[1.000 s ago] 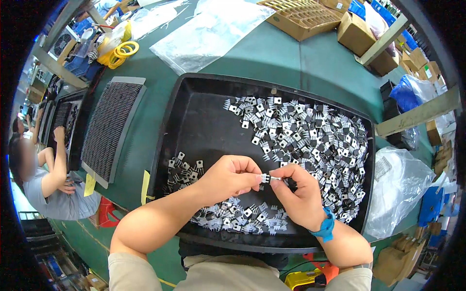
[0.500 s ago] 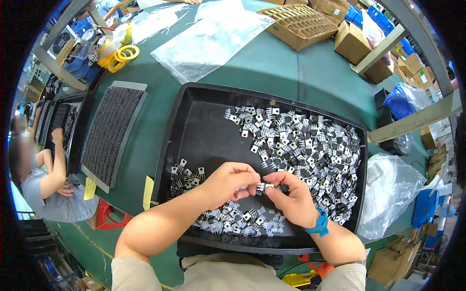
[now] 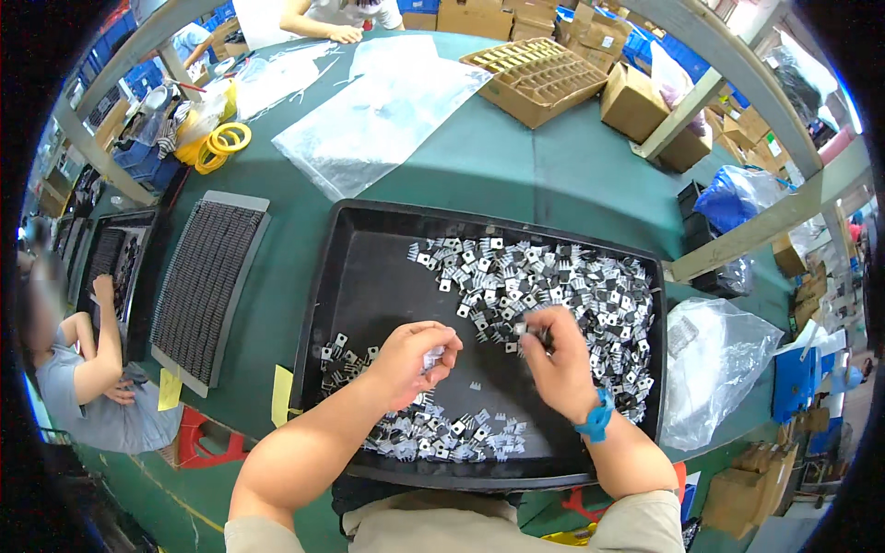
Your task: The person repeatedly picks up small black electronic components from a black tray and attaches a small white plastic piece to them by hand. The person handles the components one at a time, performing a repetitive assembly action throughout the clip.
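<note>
A large black tray [image 3: 369, 267] lies before me, holding black transistors with metal tabs and small whitish comb-shaped sleeves. My left hand [image 3: 410, 364] is raised over its near left part, fingers curled round whitish plastic sleeves [image 3: 432, 357], partly hidden by the fingers. Over the near edge of the big transistor pile [image 3: 553, 276], my right hand [image 3: 562, 369] is bent with thumb and fingers pinched on a transistor [image 3: 520, 328]; motion smears the fingertips. A heap of sleeves [image 3: 452, 433] lies along the tray's near side, and one loose sleeve [image 3: 475, 385] sits between my hands.
Left of the tray stands a grey board [image 3: 207, 286] with dense dark rows. Clear plastic bags [image 3: 378, 120] [image 3: 714, 359] lie beyond and to the right. A partitioned carton [image 3: 539, 83] stands at the back; a metal post [image 3: 737, 240] rises at right. Co-workers sit left and far.
My hands, together before, have separated. The right moved up and right to the pile; the left moved slightly left. The view has shifted, and a person at the far edge shows more.
</note>
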Motion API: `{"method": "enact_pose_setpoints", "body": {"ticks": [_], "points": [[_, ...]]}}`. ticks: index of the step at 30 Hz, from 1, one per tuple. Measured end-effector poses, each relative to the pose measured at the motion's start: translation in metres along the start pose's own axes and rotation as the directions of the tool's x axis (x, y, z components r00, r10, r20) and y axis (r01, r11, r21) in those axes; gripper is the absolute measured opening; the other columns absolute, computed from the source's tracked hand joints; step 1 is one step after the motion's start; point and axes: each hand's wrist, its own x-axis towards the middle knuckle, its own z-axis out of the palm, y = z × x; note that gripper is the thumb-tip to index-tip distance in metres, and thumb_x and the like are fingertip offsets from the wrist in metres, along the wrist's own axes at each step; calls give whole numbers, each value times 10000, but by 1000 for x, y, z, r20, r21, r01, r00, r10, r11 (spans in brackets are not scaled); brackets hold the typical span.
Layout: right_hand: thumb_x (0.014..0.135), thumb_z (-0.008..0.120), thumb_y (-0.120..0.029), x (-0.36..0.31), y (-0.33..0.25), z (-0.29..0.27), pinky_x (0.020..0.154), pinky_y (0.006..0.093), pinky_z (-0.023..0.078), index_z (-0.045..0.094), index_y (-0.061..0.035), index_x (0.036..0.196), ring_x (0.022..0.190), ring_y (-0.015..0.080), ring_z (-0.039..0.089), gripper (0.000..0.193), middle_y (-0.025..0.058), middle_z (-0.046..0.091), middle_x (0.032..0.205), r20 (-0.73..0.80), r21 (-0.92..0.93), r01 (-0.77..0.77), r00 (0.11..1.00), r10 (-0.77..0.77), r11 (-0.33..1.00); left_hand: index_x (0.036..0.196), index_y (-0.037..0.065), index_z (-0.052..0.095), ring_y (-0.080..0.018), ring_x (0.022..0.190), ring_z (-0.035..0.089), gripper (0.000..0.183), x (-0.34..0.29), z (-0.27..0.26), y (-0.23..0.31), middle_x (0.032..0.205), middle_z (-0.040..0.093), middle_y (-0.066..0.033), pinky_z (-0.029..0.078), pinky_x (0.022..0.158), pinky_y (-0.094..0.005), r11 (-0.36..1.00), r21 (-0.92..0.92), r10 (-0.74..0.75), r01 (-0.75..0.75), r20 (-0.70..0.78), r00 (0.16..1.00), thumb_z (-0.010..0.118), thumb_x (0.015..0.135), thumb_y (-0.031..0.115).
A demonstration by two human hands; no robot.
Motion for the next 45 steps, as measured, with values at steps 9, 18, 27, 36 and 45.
{"method": "enact_pose_setpoints", "body": {"ticks": [9,18,27,36,45], "points": [[778,573,90,19,11,-28,776,284,509,411,-31,1334,1297,336,384,592,205,273,1475,-175,-95,63,981,-79,994,803,46,579,-122,503,466,233,-10,7,11,694,540,-53,271,361,-194,995,-100,24,-27,-28,999,543,900,254],[659,756,-124,-17,-54,0,941,461,403,639,-96,997,1122,344,483,359,125,524,1187,69,-25,536,843,-533,844,810,83,545,-133,585,482,332,-9,71,1,693,512,-27,337,440,-238,974,-219,64,-60,9,998,477,941,380],[710,718,-83,-10,-23,3,918,453,390,619,-85,974,1087,336,501,282,99,562,1083,-29,6,472,881,-472,881,1026,57,534,-145,847,559,317,-2,83,-22,924,545,-42,479,796,-299,936,-325,125,-134,-47,991,323,1017,293],[814,593,-56,-14,-25,7,758,402,502,589,-37,988,972,337,576,175,170,563,999,184,135,100,975,-124,986,964,47,561,-113,598,466,266,-12,44,-26,793,535,-41,335,449,-229,932,-329,98,-152,-173,980,433,998,277],[816,533,-77,-32,-8,32,796,415,522,591,-19,955,969,325,576,162,153,544,1001,688,-150,466,683,-246,872,882,67,555,-105,532,430,247,-22,15,-9,720,522,-21,280,381,-210,987,-65,135,-146,-152,979,459,974,275]]}}
